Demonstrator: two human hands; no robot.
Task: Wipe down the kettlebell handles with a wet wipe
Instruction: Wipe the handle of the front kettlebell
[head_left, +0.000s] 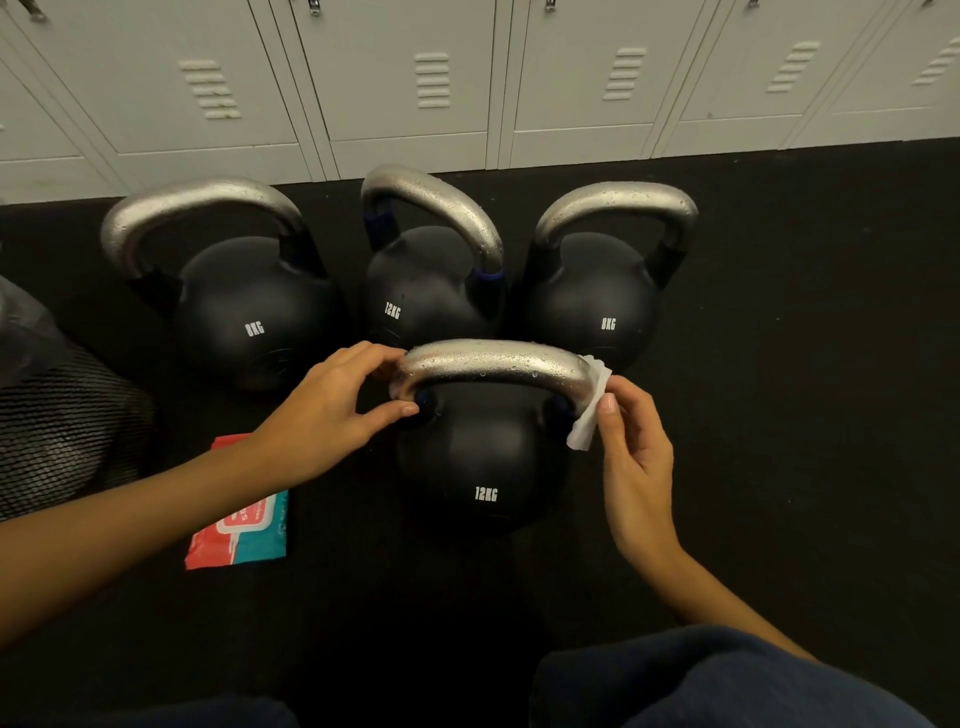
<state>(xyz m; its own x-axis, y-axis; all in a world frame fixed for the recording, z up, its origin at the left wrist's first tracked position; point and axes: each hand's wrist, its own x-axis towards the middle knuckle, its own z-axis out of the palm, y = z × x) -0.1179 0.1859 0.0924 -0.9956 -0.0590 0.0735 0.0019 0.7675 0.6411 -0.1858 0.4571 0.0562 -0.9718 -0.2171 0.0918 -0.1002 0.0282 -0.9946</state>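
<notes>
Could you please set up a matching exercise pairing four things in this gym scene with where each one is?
Things:
1. white wet wipe
2. red and teal wipes pack
3. left hand
4. grey metal lockers

Places:
A. behind the kettlebells
B. on the black floor, under the left forearm
C. at the handle's right end, pinched by the right hand
D. at the handle's left end

Pairs: 1-C, 2-B, 3-D, 4-A

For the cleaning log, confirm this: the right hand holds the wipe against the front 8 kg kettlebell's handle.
Wrong weight. In the head view the right hand holds the wipe against the handle of the front kettlebell, which is marked 12KG.
</notes>
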